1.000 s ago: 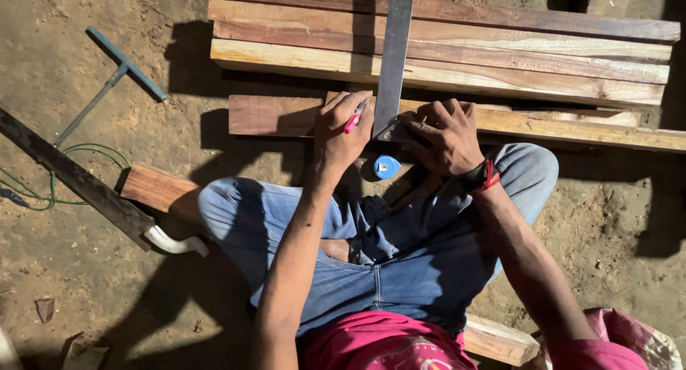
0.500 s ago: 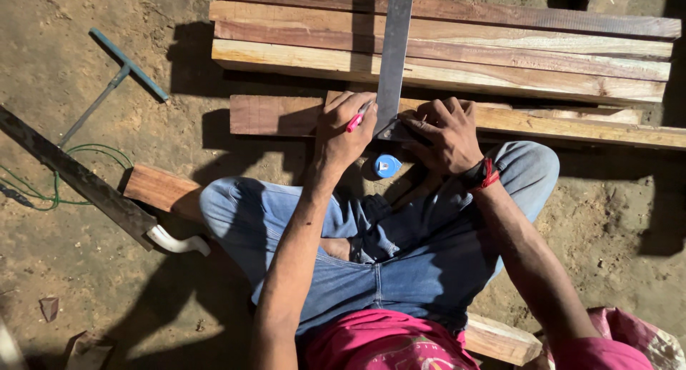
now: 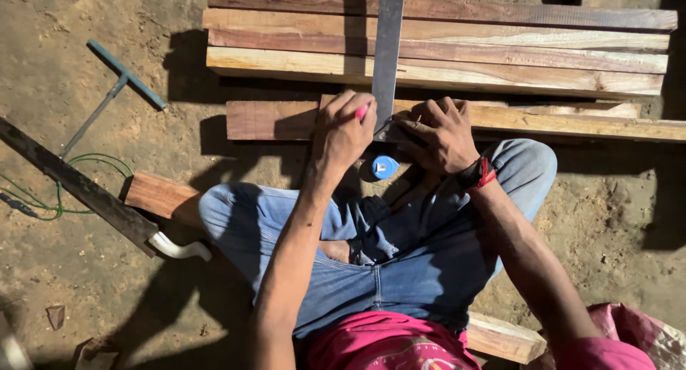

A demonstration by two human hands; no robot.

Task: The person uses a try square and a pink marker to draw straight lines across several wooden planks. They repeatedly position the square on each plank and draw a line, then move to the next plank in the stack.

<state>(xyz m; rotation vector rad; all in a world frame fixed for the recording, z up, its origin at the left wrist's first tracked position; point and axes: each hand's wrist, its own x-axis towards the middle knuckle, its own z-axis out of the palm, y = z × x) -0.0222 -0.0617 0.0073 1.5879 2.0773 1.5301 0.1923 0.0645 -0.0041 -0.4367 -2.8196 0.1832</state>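
I sit on the dirt floor with a wooden plank (image 3: 271, 120) lying across in front of my knees. A long grey metal ruler (image 3: 386, 48) stands across the plank and the stacked boards behind it. My left hand (image 3: 344, 132) grips a pink pencil (image 3: 362, 112), its tip against the ruler's left edge on the plank. My right hand (image 3: 441, 132) presses the ruler's lower end flat on the wood, fingers spread. A blue tape measure (image 3: 386, 167) lies just below the hands, by my knee.
Several long boards (image 3: 500, 41) are stacked at the back. A T-shaped metal tool (image 3: 118, 84) lies at the left, with a dark bar (image 3: 71, 184), green cord (image 3: 43, 198) and a short wood block (image 3: 161, 195). Another block (image 3: 504, 338) sits under my right thigh.
Both hands stay at the ruler's lower end. The pencil hand has shifted only slightly along the ruler's edge.
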